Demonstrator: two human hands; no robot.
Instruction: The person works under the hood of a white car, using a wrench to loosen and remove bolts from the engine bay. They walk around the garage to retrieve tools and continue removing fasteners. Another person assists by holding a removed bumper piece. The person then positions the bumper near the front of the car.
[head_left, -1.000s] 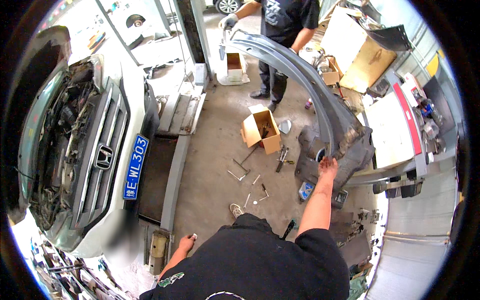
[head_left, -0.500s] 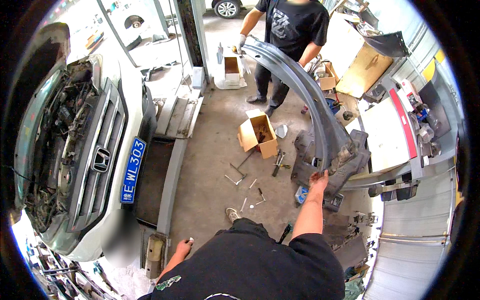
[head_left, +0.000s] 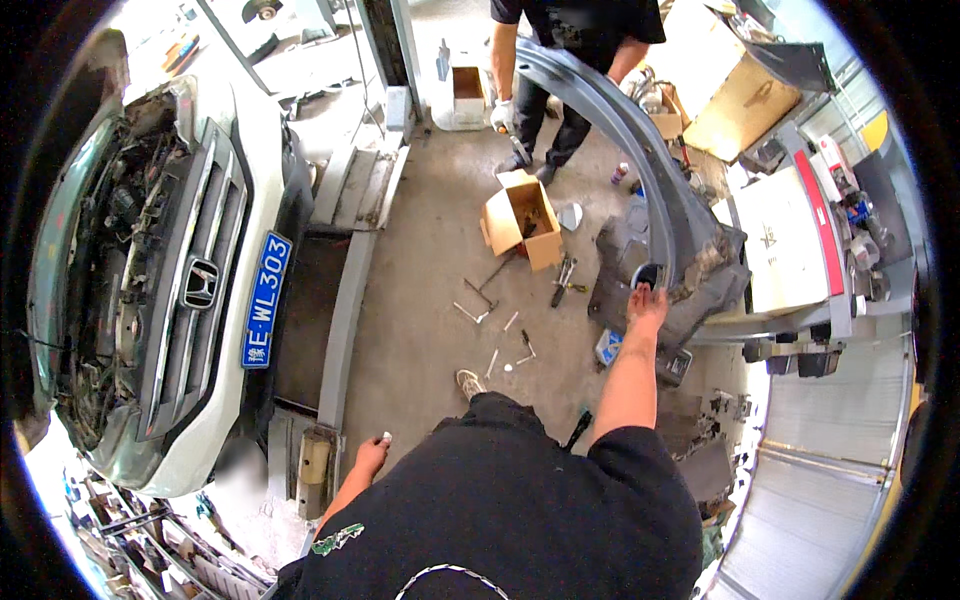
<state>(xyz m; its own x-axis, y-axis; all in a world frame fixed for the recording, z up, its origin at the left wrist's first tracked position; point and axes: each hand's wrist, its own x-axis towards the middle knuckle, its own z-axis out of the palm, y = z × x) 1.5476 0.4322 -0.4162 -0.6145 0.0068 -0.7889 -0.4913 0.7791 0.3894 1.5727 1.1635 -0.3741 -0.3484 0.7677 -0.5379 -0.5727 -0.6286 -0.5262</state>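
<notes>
A grey car fender (head_left: 655, 165) with a curved wheel arch spans from a co-worker at the back to my right side. My right hand (head_left: 647, 308) is closed at its near end, and the fingertips are partly lost against the dark edge. My left hand (head_left: 371, 455) hangs low at the left, with the fingers pinched on a small white piece (head_left: 387, 436) too small to name. The co-worker's gloved hand (head_left: 502, 117) holds a tool with an orange handle (head_left: 507, 129), pointing down; their other arm reaches behind the fender.
A car (head_left: 190, 290) with its hood raised stands at the left beside a lift rail (head_left: 345, 330). An open cardboard box (head_left: 540, 235) and scattered hand tools (head_left: 565, 280) lie on the floor. Under the fender is a dark plastic panel (head_left: 620, 245). A workbench (head_left: 775, 245) stands at the right.
The co-worker's gloved hand has come down from the fender's far end with the tool. My right hand and the fender's near end are slightly higher in view, as the whole view has shifted.
</notes>
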